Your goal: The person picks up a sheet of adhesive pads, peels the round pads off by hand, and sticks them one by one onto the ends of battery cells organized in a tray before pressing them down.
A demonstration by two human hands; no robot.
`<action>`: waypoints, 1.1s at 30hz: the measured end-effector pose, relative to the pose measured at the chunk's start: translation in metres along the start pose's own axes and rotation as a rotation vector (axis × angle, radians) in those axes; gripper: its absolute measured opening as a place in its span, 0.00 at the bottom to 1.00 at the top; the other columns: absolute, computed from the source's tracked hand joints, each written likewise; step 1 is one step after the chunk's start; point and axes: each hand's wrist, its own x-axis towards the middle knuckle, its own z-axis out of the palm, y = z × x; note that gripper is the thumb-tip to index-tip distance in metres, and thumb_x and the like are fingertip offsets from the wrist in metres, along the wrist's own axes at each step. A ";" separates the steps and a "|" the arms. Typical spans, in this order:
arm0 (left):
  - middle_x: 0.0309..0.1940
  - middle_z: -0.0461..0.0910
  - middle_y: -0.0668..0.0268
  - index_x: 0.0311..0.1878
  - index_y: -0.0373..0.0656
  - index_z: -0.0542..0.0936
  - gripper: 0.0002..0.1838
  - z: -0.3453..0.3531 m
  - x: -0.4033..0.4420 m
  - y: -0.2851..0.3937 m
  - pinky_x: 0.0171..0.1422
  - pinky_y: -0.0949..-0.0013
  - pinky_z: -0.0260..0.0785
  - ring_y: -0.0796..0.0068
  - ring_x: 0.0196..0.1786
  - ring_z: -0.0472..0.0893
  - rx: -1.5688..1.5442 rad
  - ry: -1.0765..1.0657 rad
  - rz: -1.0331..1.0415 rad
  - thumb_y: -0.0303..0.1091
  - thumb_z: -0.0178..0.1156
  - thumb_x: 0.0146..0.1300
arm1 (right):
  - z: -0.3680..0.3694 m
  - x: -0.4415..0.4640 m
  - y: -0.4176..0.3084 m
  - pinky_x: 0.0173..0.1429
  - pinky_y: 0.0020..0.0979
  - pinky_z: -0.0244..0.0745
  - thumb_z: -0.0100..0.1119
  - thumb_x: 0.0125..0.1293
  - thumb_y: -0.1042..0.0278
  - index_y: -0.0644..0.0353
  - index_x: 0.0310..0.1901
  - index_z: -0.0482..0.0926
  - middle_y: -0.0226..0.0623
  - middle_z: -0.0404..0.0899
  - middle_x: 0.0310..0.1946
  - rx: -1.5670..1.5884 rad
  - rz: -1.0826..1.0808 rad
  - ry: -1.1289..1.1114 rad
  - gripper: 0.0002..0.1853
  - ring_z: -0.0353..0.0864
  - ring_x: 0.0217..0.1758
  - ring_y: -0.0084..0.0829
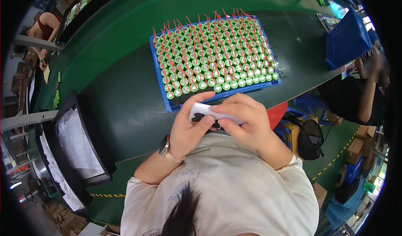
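Grasping a small white sheet (201,108), the left grip (187,123) and the right grip (248,117) meet at the middle of the frame, fingers and thumbs closed on it from either side. Black round spots (197,117) show on the near face of the sheet; its lower part is partly hidden by the thumbs. A watch (164,144) and a beaded bracelet (171,157) circle the left wrist. Below the hands, a pale shirt (247,181) and a dark lock of hair (180,215) fill the lower centre.

Just above the hands lies a blue tray (168,108), holding close rows of upright green batteries (217,88). Red wires (215,16) run across the rows, many with ends standing up along the far edge. Whether the left fingertips touch the tray's near edge cannot be told.

The tray rests on a dark green tabletop (121,93), which stretches from the left toward the upper right. At the left of the frame stands a black bin (106,169) with clear plastic (75,137) inside; a blue bin (349,41) is tilted at the upper right. One person (49,24) appears at the upper left, another (347,100) at the right edge, above a black bag (310,139) and cardboard boxes (356,150).
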 end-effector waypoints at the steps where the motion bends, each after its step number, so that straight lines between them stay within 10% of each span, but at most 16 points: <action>1: 0.46 0.81 0.65 0.60 0.38 0.74 0.18 0.005 0.000 0.002 0.43 0.76 0.77 0.81 0.44 0.81 -0.053 0.065 -0.050 0.32 0.60 0.71 | -0.001 0.000 0.001 0.35 0.28 0.75 0.69 0.52 0.78 0.60 0.46 0.85 0.39 0.81 0.35 0.001 0.000 0.000 0.16 0.81 0.33 0.32; 7: 0.31 0.82 0.73 0.45 0.36 0.83 0.09 -0.006 -0.003 -0.009 0.37 0.78 0.70 0.87 0.35 0.77 0.313 0.073 0.058 0.32 0.60 0.71 | -0.001 0.002 0.003 0.33 0.24 0.73 0.67 0.51 0.85 0.59 0.43 0.87 0.35 0.79 0.34 -0.024 -0.011 -0.044 0.17 0.79 0.32 0.27; 18: 0.35 0.85 0.70 0.47 0.37 0.83 0.10 -0.004 -0.006 -0.006 0.40 0.76 0.71 0.86 0.36 0.78 0.280 0.119 0.162 0.33 0.61 0.70 | -0.004 0.007 0.000 0.37 0.31 0.77 0.74 0.48 0.54 0.58 0.47 0.85 0.36 0.84 0.38 -0.391 -0.202 -0.030 0.25 0.83 0.35 0.34; 33: 0.41 0.79 0.63 0.51 0.37 0.82 0.18 -0.010 0.012 0.001 0.45 0.72 0.68 0.76 0.39 0.76 0.452 -0.129 0.427 0.37 0.68 0.61 | -0.003 -0.002 0.017 0.30 0.31 0.72 0.76 0.52 0.60 0.62 0.36 0.85 0.40 0.81 0.28 0.058 0.025 -0.253 0.16 0.80 0.28 0.37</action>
